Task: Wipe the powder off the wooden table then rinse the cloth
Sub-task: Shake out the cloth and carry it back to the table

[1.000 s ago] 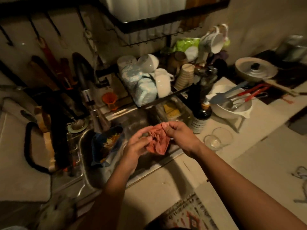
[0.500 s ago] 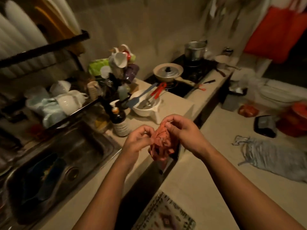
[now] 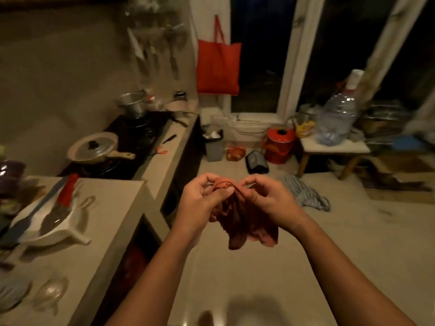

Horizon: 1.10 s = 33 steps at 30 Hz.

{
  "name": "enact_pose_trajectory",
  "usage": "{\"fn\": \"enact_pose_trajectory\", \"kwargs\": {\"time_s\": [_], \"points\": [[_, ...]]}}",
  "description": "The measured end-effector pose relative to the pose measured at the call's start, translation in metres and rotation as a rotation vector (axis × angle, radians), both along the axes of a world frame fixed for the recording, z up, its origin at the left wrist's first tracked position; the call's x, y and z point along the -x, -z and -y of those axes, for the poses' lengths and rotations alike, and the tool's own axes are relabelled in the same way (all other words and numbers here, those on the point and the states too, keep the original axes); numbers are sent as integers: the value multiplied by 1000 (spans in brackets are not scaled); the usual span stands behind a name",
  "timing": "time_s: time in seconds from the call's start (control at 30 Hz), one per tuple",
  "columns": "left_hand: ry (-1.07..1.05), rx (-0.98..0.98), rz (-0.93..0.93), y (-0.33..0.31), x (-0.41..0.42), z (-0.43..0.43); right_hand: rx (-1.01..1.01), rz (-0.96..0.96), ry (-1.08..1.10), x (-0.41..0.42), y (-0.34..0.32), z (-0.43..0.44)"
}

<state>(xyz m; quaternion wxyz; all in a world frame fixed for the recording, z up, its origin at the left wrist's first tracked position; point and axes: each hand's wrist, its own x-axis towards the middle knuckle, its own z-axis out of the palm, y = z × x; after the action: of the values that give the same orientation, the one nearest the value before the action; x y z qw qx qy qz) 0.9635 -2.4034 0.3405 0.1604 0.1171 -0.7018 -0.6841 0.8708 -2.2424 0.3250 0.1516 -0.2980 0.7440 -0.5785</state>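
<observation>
Both hands were up in the centre of the view, over the open floor (image 3: 353,243), well to the right of the counter (image 3: 113,208). The left hand (image 3: 200,203) had its fingers curled and its thumb pressed onto the bunched top edge of the reddish cloth (image 3: 244,222). The right hand (image 3: 266,203) pinched the same edge between thumb and forefinger, just beside the left thumb. The rest of the cloth hung crumpled below both hands, touching nothing else. Near left on the counter sat a white bowl (image 3: 35,229) holding utensils with blue and red handles, and nearer still were upturned clear glasses (image 3: 50,292). Farther along the counter, a pan with a glass lid (image 3: 94,147) sat on the black stove (image 3: 138,137), with a steel pot (image 3: 133,104) behind it. A red tote bag (image 3: 217,67) hung on the far wall beside the dark doorway. On the far floor were a grey bin (image 3: 214,149) and a red pot (image 3: 280,144). A large clear water jug (image 3: 336,118) stood on a low table (image 3: 334,147) at far right. A grey striped rag (image 3: 303,194) lay on the floor just beyond the right hand. The frame was motion-blurred, so finer detail was unreadable.
</observation>
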Motion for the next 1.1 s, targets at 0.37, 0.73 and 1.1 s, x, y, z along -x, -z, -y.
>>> {"fn": "enact_pose_trajectory", "kwargs": {"time_s": [0.37,0.73,1.1], "points": [[482,-61,-55,8,242,-103,62,174,460,147,17,-178],[967,154,98,18,445,-278,155,216,1077,230,49,-358],[953,241,50,24,581,-527,23,137,1365,316,55,-593]]}}
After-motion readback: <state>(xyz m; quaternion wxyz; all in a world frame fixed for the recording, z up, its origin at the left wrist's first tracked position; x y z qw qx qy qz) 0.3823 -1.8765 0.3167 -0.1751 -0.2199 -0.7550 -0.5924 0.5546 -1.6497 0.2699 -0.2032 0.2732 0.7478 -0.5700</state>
